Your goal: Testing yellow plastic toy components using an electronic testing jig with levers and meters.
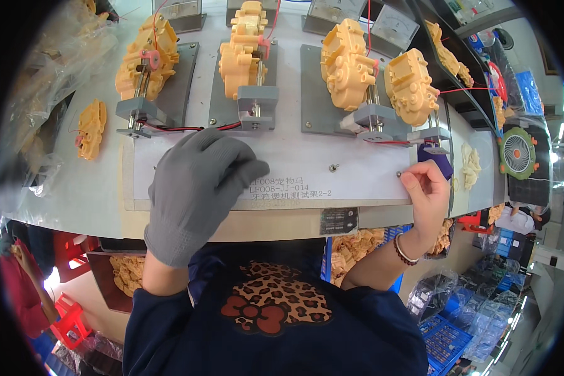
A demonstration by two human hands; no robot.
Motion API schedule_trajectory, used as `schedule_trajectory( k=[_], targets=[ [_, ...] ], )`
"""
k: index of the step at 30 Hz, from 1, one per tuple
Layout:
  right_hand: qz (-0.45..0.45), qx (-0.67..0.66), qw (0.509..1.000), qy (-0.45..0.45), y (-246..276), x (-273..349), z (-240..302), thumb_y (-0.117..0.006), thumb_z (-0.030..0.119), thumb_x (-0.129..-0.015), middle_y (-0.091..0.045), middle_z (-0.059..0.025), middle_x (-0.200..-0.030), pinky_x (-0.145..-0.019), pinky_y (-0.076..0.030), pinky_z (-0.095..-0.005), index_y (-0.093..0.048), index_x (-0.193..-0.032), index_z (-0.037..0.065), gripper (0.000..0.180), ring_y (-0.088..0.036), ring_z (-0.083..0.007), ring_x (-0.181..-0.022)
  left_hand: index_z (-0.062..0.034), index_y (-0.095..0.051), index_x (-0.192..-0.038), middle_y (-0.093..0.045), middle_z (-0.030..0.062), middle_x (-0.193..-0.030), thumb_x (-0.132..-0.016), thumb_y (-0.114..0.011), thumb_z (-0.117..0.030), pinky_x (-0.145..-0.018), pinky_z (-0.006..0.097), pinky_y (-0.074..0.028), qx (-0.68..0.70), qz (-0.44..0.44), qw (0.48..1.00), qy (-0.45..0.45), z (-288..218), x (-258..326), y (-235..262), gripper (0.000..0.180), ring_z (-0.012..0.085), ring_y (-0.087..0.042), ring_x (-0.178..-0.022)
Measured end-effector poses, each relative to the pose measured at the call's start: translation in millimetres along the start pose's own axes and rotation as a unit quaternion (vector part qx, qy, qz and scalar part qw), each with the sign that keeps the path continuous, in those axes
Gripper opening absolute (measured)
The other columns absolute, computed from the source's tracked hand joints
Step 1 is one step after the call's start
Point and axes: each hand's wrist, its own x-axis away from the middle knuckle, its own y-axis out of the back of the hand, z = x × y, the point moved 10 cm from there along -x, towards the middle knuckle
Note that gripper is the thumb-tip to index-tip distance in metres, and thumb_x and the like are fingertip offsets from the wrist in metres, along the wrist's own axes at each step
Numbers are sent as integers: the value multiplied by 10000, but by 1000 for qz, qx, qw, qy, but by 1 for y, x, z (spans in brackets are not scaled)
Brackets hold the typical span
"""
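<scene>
My left hand (200,191), in a grey knit glove, hovers over the left part of a white sheet-covered board (288,160). Its thumb stands apart from bent fingers, some tips are hidden, and nothing shows in it. At the board's right end, my bare right hand (427,194) has thumb and forefinger pinched at a small metal toggle switch (399,175). Another toggle switch (334,168) sticks up between the hands. Beyond them, yellow plastic gearbox housings (147,59), (241,56), (344,66), (412,88) sit on grey metal fixtures (319,94) with clamps and red wires.
A loose yellow housing (91,130) lies at left, near clear plastic bags (50,75). Analog meters (395,28) line the back. Right of the board are a purple object (435,164), a white glove (470,166) and a green fan (518,153). Bins of yellow parts (357,250) stand below the bench edge.
</scene>
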Motion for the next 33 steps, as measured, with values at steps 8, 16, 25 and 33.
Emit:
schedule_trajectory(
  k=[8,16,25,33],
  targets=[
    [-128,139,977,96,16,21,27,-704,20,-780,-519,4,-793,-594,-347,-213,-598,-896,9,158,-414,-67,-674,-93,-664,-824,-617,68,-787,-703,-760,-124,-637,356,-465,-41,-175,984,-7,12,45,70,157,274,-582,-721],
    [-20,54,967,249,-77,33,91,-680,31,-791,-522,-75,-752,-634,-388,-297,-580,-829,-19,117,-465,-199,-684,-97,-669,-830,-612,53,-819,-747,-725,-172,-687,371,-476,-84,-133,987,25,56,48,78,125,278,-574,-783],
    [46,192,950,242,-110,20,99,-630,8,-810,-544,-117,-779,-701,-437,-333,-602,-837,-27,52,-517,-271,-754,-98,-641,-841,-593,70,-829,-795,-679,-169,-726,383,-471,-20,-105,994,29,67,50,73,93,284,-575,-810],
    [23,202,958,205,-94,17,81,-628,37,-845,-530,-97,-837,-641,-426,-286,-593,-868,-25,75,-523,-214,-756,-93,-638,-839,-588,71,-832,-810,-671,-162,-729,377,-473,16,-110,994,14,67,46,75,82,280,-574,-819]
  ],
)
